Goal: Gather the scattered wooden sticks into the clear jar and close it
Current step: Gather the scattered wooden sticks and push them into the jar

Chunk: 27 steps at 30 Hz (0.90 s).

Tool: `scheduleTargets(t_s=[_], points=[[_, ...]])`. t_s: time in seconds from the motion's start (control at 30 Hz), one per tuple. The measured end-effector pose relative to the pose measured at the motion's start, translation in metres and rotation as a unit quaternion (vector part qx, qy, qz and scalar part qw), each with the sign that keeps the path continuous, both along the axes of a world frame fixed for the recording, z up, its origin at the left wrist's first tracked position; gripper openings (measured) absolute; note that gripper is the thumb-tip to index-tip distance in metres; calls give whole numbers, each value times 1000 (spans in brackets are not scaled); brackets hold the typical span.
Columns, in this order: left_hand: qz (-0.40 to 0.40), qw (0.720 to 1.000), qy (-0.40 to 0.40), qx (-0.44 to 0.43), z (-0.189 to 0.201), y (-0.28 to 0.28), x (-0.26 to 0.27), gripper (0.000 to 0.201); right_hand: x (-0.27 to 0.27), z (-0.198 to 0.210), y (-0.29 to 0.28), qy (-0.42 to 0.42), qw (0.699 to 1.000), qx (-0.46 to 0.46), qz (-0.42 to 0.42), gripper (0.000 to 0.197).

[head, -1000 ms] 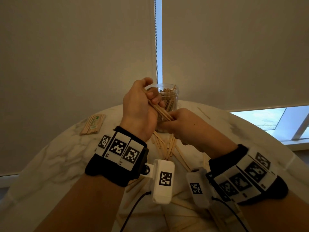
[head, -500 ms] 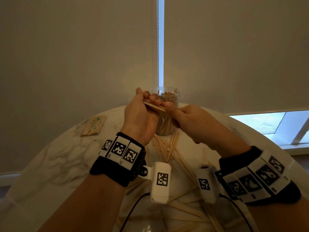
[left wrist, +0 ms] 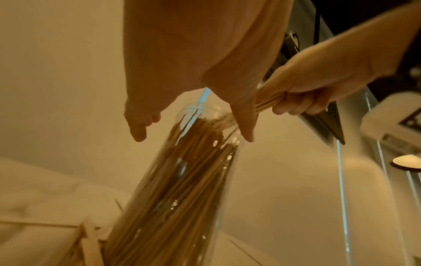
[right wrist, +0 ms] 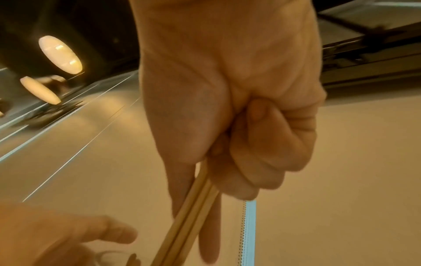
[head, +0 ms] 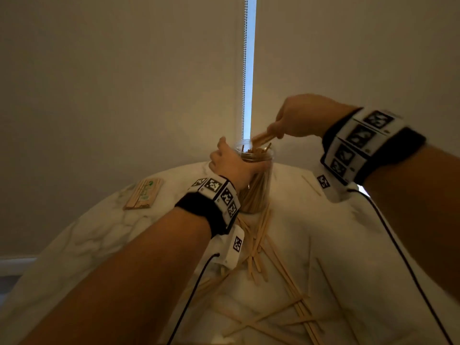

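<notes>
The clear jar [head: 257, 192] stands at the far side of the marble table [head: 99, 232], packed with upright wooden sticks. My left hand [head: 232, 160] holds the jar just below its rim; in the left wrist view the thumb [left wrist: 244, 126] and fingers [left wrist: 138, 129] sit on either side of the jar [left wrist: 182, 180]. My right hand [head: 293, 120] is raised above and to the right of the jar mouth and grips a bundle of sticks [head: 262, 138] whose lower ends dip into the opening. The right wrist view shows the bundle [right wrist: 191, 212] held in my fist. No lid is visible.
Several loose sticks [head: 258, 247] lie scattered from the jar's base toward me, with more crossing at the near right [head: 296, 312]. A wrapped packet of sticks [head: 144, 194] lies at the far left, and a single stick [head: 311, 185] to the right of the jar. Blinds hang behind the table.
Both hands held the bundle in front of the jar before. My left hand has let go and taken the jar; my right hand has lifted the bundle over the jar mouth.
</notes>
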<state>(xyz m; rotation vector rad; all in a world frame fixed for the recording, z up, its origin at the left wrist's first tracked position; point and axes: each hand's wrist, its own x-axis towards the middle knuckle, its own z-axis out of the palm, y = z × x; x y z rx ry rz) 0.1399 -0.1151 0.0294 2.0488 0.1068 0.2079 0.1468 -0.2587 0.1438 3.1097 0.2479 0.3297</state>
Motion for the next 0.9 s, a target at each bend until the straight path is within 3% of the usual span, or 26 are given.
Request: scheduleTargets(t_s=[0.1, 0.23, 0.37, 0.5, 0.63, 0.73, 0.8, 0.9], points=[[-44, 999, 11, -19, 4, -2, 16, 141, 23, 3, 24, 57, 990, -125, 31, 42], [-90, 995, 14, -35, -3, 1, 20, 115, 39, -10, 50, 65, 979, -181, 71, 33], [-85, 994, -15, -61, -9, 1, 15, 107, 48, -25, 59, 23, 987, -134, 81, 38], [-72, 994, -17, -79, -12, 0, 17, 100, 48, -47, 59, 51, 978, -183, 84, 31], [-82, 995, -16, -52, -13, 4, 21, 102, 44, -53, 54, 85, 989, -88, 77, 30], [-146, 983, -5, 114, -3, 24, 29, 117, 41, -41, 43, 94, 990, 28, 102, 33], [-166, 947, 45, 270, 8, 44, 36, 116, 39, -31, 29, 34, 984, 133, 113, 44], [-142, 887, 106, 427, 12, 66, 52, 71, 50, -33, -8, -27, 959, 271, 78, 43]])
